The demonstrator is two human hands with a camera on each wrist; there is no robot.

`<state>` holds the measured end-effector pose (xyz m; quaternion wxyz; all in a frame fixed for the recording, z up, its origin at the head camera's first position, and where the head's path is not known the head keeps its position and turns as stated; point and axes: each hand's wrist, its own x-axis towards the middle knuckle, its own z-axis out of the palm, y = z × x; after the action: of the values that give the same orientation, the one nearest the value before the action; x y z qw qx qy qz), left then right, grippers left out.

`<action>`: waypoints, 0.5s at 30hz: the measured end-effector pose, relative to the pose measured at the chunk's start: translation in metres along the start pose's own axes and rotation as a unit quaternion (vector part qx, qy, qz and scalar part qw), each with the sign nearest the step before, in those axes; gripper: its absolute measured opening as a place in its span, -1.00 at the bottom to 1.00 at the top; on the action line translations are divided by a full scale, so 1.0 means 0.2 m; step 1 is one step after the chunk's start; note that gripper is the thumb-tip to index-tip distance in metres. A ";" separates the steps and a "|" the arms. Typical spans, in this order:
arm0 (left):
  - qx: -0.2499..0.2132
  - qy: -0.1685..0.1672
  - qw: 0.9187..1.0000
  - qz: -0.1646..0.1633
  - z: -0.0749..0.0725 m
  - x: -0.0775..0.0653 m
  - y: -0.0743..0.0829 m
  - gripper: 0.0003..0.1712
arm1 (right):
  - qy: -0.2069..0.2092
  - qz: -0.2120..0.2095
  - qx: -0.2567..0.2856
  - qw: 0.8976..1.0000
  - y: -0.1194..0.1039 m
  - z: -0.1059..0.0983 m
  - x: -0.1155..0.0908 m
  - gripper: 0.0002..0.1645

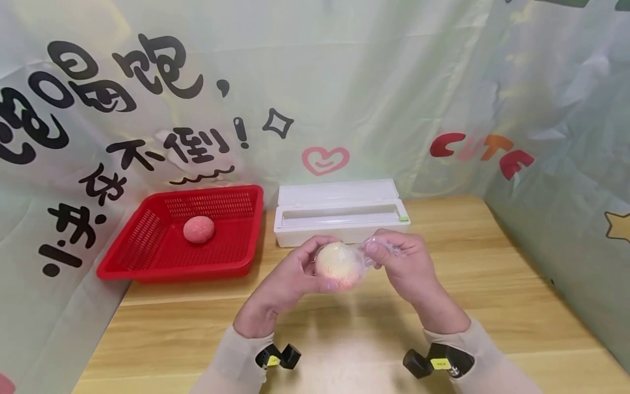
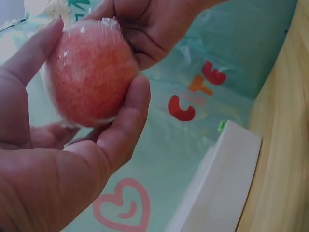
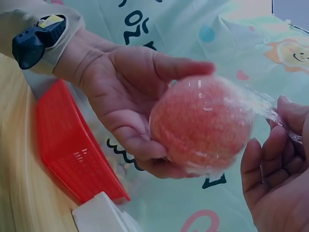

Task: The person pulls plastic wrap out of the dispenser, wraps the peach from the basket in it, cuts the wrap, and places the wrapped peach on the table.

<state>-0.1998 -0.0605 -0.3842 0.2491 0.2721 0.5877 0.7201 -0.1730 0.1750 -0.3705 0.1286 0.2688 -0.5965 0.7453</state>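
Note:
A round pink and cream peach point(image 1: 338, 264) sits in my left hand point(image 1: 290, 276), whose fingers and thumb curl round its sides. Clear cling film point(image 3: 260, 103) covers the peach, shiny and tight in both wrist views. To the peach's right, my right hand point(image 1: 408, 265) pinches the film's gathered, twisted end between thumb and fingers. Both hands are raised above the wooden table, in front of a white cling film dispenser point(image 1: 322, 236) with its lid up. The peach's reddish side point(image 2: 94, 72) faces the left wrist camera.
A red plastic basket point(image 1: 246, 265) stands at the back left, with another pink peach point(image 1: 199, 229) inside. A green slider point(image 1: 403, 219) is on the dispenser's right end. Printed cloth point(image 1: 374, 109) walls the wooden table point(image 1: 472, 262) at the back and sides.

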 end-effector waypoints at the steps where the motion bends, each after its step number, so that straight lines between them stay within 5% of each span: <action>1: 0.005 -0.013 1.000 0.009 0.00 0.00 0.00 -0.14 | -0.004 0.007 0.006 1.000 0.00 0.00 0.00 -0.65; 8: 0.036 -0.078 0.994 0.066 -0.01 -0.02 0.02 -0.14 | -0.011 0.081 -0.024 0.996 0.00 0.01 0.01 -0.56; 15: 0.131 -0.085 0.983 0.100 -0.05 -0.03 0.03 -0.09 | -0.015 0.140 -0.049 0.989 0.00 0.05 -0.01 -0.65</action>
<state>-0.2020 -0.0733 -0.3801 0.1867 0.4198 0.6238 0.6323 -0.1698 0.1659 -0.3707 0.0275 0.1872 -0.6659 0.7217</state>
